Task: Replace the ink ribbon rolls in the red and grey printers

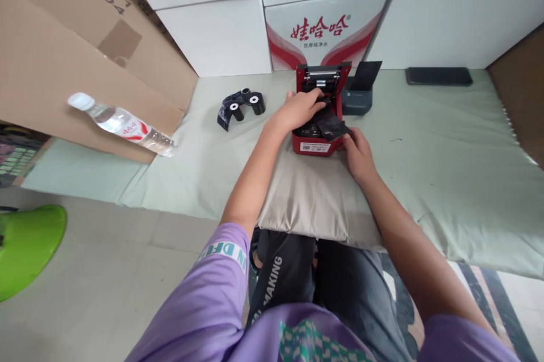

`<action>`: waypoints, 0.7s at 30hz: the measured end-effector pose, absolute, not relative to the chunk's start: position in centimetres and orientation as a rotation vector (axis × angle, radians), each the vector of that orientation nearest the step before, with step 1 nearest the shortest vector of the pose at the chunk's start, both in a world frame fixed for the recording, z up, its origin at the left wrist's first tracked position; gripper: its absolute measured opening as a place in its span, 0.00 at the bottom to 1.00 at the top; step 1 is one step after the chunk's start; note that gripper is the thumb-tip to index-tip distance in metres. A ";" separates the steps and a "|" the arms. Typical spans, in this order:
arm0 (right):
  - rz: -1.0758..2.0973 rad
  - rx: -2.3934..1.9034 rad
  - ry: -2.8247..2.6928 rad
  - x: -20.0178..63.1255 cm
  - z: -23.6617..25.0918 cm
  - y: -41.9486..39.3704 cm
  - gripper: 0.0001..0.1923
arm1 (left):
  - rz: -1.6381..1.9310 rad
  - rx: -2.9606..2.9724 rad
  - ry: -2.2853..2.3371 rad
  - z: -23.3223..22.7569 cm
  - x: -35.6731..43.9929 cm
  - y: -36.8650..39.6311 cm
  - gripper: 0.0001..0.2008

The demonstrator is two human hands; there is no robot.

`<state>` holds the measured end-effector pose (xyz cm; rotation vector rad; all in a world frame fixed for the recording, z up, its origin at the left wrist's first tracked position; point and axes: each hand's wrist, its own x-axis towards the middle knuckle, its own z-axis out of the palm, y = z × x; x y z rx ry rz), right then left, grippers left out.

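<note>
The red printer point(314, 139) sits open on the cloth-covered table point(446, 169), about midway along its length and set well back from the front edge. Its body is a squarish red shell with a black interior; the lid stands raised at the rear, its underside dark, crossed by a shiny metal bar with a small silvery piece below. A white sticker with fine print and a square code runs across the front wall. A black film strip point(330, 124), glossy and creased, slants out of the body over the front right rim.

The left hand point(300, 108) lies palm down over the opening, fingers bent onto the strip's upper end; whether they pinch it, I cannot tell. The right hand point(359, 153) pinches the strip's loose corner beside the printer.

Toward the table's back edge, black ribbon rolls point(256, 103) with white cores lie left of the printer; a dark grey device point(357, 101) is just behind it, to the right.
</note>
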<state>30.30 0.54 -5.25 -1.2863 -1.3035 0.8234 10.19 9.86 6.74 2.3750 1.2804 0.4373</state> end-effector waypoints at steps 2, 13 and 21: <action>0.836 -1.276 -1.303 30.3 -5.3 0.6 0.31 | 0.370 2.403 1.305 6.4 10.5 10.0 0.18; 0.847 -1.275 -1.308 30.2 -5.1 0.3 0.29 | 0.486 2.345 1.230 5.6 10.5 10.8 0.15; 0.852 -1.280 -1.295 30.2 -4.9 0.4 0.31 | 0.298 2.381 1.377 6.5 10.6 10.4 0.20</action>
